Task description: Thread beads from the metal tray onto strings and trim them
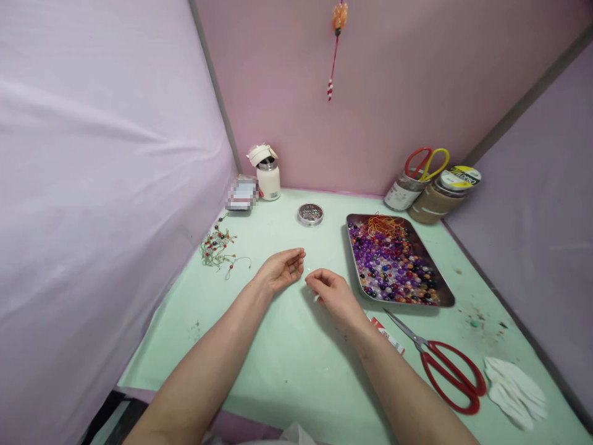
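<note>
Near the middle of the table, my left hand [282, 269] is turned palm up, its fingers loosely curled and apart; nothing shows clearly in it. Just to its right, my right hand [334, 294] has thumb and forefinger pressed together in a pinch. What sits between those fingertips is too small to make out. A small pale bit [316, 298] shows under the right fingers. The two hands are close but not touching. Right of them lies a metal tray [445, 290] of purple, clear, orange and black beads [382, 266], with red and yellow cord [386, 227] on top.
Red-handled scissors [456, 374], white gloves [514, 389] and a red-white packet [388, 334] lie near my right forearm. Behind are a round tin [310, 214], a bottle [269, 179] and jars [438, 198]. Beaded strings [217, 244] lie left. An ornament [335, 55] hangs at the back.
</note>
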